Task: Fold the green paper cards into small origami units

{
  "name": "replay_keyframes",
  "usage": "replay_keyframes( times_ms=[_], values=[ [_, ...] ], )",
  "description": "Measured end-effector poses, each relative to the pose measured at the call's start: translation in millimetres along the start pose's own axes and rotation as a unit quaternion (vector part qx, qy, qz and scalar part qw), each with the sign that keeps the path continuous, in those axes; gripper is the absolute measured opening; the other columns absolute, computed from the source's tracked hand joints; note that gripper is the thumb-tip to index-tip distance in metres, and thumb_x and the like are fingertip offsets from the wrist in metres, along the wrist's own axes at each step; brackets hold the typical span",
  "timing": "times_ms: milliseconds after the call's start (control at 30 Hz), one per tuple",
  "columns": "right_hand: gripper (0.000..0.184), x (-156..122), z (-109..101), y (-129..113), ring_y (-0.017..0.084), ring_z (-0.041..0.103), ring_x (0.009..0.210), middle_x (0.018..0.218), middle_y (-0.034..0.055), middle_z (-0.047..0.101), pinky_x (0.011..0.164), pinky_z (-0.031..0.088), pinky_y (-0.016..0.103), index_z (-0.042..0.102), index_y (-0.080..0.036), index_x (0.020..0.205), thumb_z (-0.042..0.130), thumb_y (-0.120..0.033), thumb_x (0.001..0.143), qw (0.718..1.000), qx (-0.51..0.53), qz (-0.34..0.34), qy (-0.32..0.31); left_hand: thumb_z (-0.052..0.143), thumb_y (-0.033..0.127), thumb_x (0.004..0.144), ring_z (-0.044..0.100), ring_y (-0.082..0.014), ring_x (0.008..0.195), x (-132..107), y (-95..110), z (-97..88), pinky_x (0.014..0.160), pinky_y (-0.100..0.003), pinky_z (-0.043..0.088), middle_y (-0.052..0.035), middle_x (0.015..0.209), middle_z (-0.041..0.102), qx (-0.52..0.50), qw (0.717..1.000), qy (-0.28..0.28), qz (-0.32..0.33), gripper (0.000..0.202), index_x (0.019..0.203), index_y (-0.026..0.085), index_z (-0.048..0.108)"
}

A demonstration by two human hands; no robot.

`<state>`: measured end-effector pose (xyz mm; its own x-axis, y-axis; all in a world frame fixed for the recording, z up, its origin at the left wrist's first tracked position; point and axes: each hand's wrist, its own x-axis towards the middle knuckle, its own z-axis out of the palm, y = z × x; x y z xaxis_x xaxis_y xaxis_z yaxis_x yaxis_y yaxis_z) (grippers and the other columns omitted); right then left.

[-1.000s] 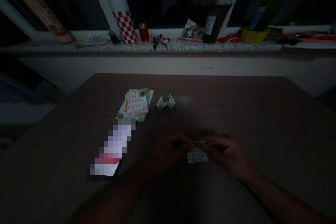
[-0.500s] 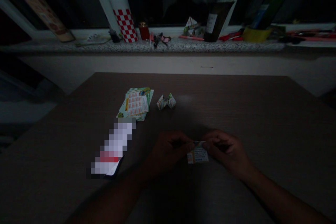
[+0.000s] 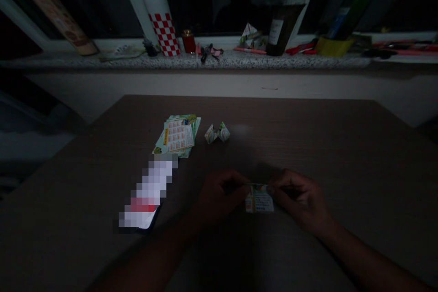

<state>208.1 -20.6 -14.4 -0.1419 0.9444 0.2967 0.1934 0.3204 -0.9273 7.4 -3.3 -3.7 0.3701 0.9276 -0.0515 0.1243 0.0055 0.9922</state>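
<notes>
Well short of the table's [image 3: 308, 132] far edge, my left hand [image 3: 219, 196] and right hand [image 3: 304, 197] pinch a paper [image 3: 260, 202], now slightly farther apart, baring its top.

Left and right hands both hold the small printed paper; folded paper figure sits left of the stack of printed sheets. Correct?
Not quite: the head view shows the folded paper figure right of the stack of printed sheets, not left. The left hand and right hand do both hold the small printed paper.
</notes>
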Motion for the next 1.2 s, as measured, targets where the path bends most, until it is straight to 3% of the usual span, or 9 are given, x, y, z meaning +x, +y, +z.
replay_keyframes(
  times_ms=[233, 467, 600, 767, 1033, 1200],
  values=[
    [0.007, 0.9, 3.2, 6.0, 0.013, 0.061, 0.055, 0.063, 0.0011, 0.066, 0.049, 0.05, 0.021, 0.064, -0.019, 0.079, 0.069, -0.022, 0.076, 1.0, -0.011, 0.01, -0.013, 0.065, 0.025, 0.079, 0.062, -0.0132, 0.069, -1.1, -0.1, -2.9, 0.061, -0.021, 0.045, -0.0024, 0.074, 0.07, 0.067, 0.997, -0.012, 0.035, 0.012, 0.081, 0.014, 0.07],
    [0.006, 1.0, 4.6, 4.9, 0.014, 0.064, 0.058, 0.065, 0.0021, 0.069, 0.053, 0.051, 0.023, 0.065, -0.019, 0.074, 0.063, -0.014, 0.075, 0.993, -0.083, -0.067, -0.046, 0.065, 0.024, 0.076, 0.059, -0.012, 0.063, -2.2, -3.0, 7.1, 0.057, -0.021, 0.043, -0.0003, 0.068, 0.066, 0.129, 0.991, -0.025, 0.019, 0.01, 0.076, 0.015, 0.067],
    [0.008, 1.3, 3.5, 2.2, 0.014, 0.062, 0.056, 0.062, 0.0012, 0.067, 0.051, 0.049, 0.023, 0.062, -0.019, 0.071, 0.061, -0.012, 0.073, 0.991, -0.096, -0.09, -0.038, 0.067, 0.027, 0.075, 0.061, -0.013, 0.068, -2.3, -1.1, 8.0, 0.06, -0.021, 0.045, -0.0008, 0.073, 0.068, 0.125, 0.991, -0.036, 0.016, 0.013, 0.081, 0.016, 0.066],
    [0.01, 1.2, 2.2, 3.1, 0.014, 0.062, 0.059, 0.066, 0.0017, 0.066, 0.054, 0.049, 0.024, 0.061, -0.02, 0.073, 0.059, -0.01, 0.074, 0.993, -0.076, -0.089, -0.027, 0.064, 0.023, 0.077, 0.061, -0.0134, 0.071, -1.0, 1.4, 4.3, 0.065, -0.022, 0.044, -0.0013, 0.075, 0.068, 0.135, 0.988, -0.031, 0.061, 0.008, 0.08, 0.015, 0.066],
    [0.012, 2.7, 6.6, -0.4, 0.015, 0.06, 0.061, 0.068, 0.0021, 0.062, 0.054, 0.047, 0.026, 0.059, -0.02, 0.076, 0.06, -0.008, 0.072, 0.986, -0.079, -0.131, -0.063, 0.063, 0.019, 0.076, 0.059, -0.0125, 0.068, 2.1, -2.6, 5.9, 0.065, -0.023, 0.043, -0.002, 0.074, 0.064, 0.168, 0.969, -0.054, 0.17, 0.004, 0.075, 0.015, 0.064],
    [0.016, 3.5, 9.2, -3.1, 0.014, 0.055, 0.058, 0.064, 0.0011, 0.058, 0.052, 0.042, 0.025, 0.055, -0.02, 0.071, 0.057, -0.004, 0.067, 0.981, -0.088, -0.155, -0.077, 0.06, 0.018, 0.075, 0.057, -0.0118, 0.066, 1.9, -7.6, 8.4, 0.064, -0.022, 0.043, -0.0013, 0.073, 0.063, 0.208, 0.955, -0.062, 0.2, 0.002, 0.076, 0.016, 0.06]
  ],
)
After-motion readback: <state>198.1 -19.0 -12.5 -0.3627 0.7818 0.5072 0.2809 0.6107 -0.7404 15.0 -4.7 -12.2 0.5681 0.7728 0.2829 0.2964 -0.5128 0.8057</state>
